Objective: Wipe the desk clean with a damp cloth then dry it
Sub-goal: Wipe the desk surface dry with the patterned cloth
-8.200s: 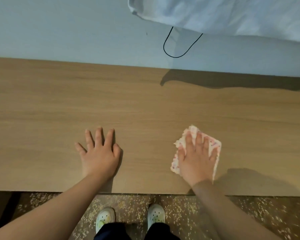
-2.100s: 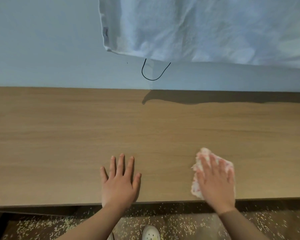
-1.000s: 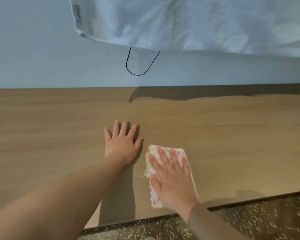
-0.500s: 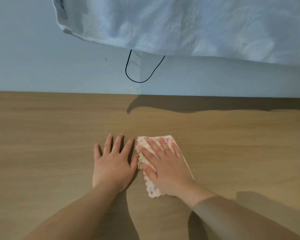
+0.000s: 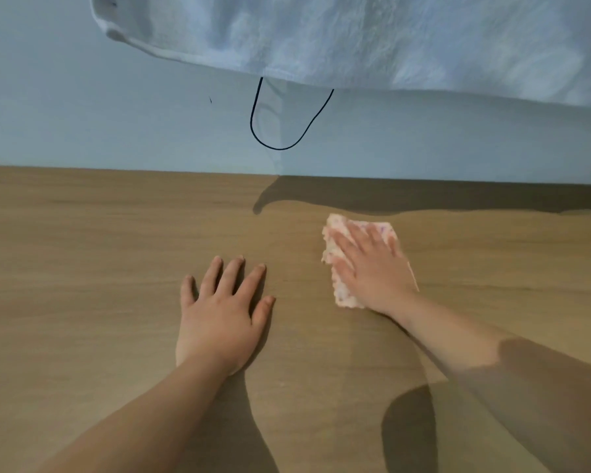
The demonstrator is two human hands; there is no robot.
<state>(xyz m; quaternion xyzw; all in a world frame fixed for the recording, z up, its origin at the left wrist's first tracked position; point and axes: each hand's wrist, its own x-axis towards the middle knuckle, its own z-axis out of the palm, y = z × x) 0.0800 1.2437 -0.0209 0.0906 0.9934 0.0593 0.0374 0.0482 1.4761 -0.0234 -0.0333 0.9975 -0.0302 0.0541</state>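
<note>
Mid-wipe, by the look of it, with the damp pass under way and the drying yet to come. Right hand pressed flat on a folded pink-speckled cloth, fingers spread open and straight, not gripping, just pinning the cloth to the desk. Cloth lying directly under those fingers and palm, its edges showing ahead of the fingertips and off to the thumb side. Left hand resting palm-down on bare wood, fingers likewise open and splayed, holding nothing, well apart from the cloth.

To wipe well: keep the whole palm loaded so the cloth slides as one flat pad rather than bunching under the fingertips. Work in overlapping straight strokes, carrying right up to the wall beyond the fingertips, where a band of shadow could hide a missed strip. Mind the black cord and the white fabric hanging above that far edge. Lift the left hand and move it behind the fingers' path before crossing its patch, or a hand-shaped area likely stays unwiped. Refold to a fresh face if the cloth drags.
</note>
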